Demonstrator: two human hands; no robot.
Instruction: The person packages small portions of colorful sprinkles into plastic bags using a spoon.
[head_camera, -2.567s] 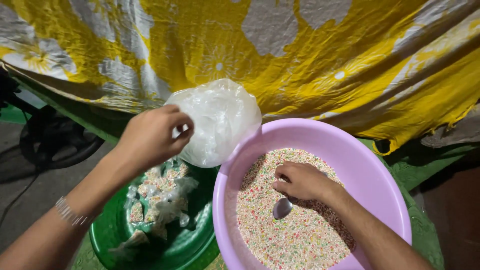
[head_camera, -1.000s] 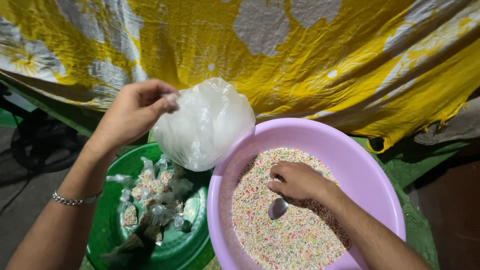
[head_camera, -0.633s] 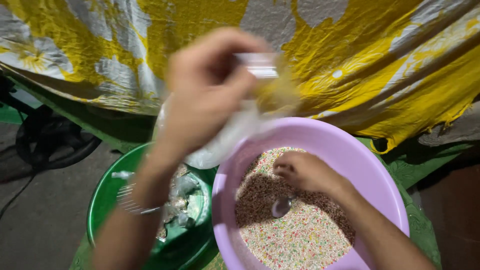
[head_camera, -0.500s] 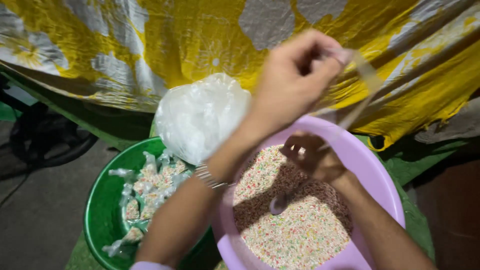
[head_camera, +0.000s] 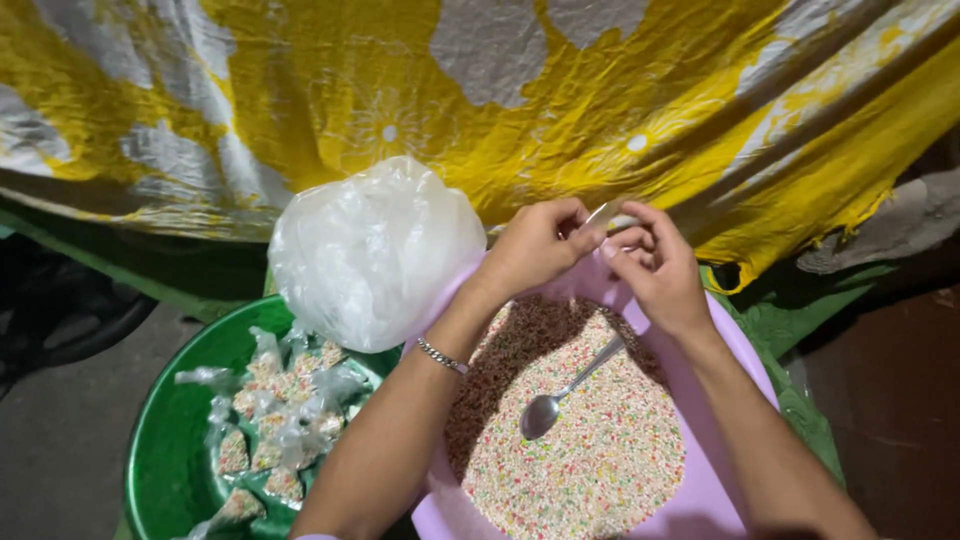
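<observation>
Both my left hand (head_camera: 535, 250) and right hand (head_camera: 655, 265) have fingers pinched together on a small clear bag (head_camera: 607, 215) over the far rim of the pink basin (head_camera: 725, 340); the thin film could slip and drop onto the coloured grains (head_camera: 590, 450) by the spoon (head_camera: 560, 395).

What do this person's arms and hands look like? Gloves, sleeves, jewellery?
Both arms are bare to the frame edge: no sleeves or gloves show. The left hand has a thin silver chain bracelet at its wrist. The right hand shows no ring, watch or band.
</observation>
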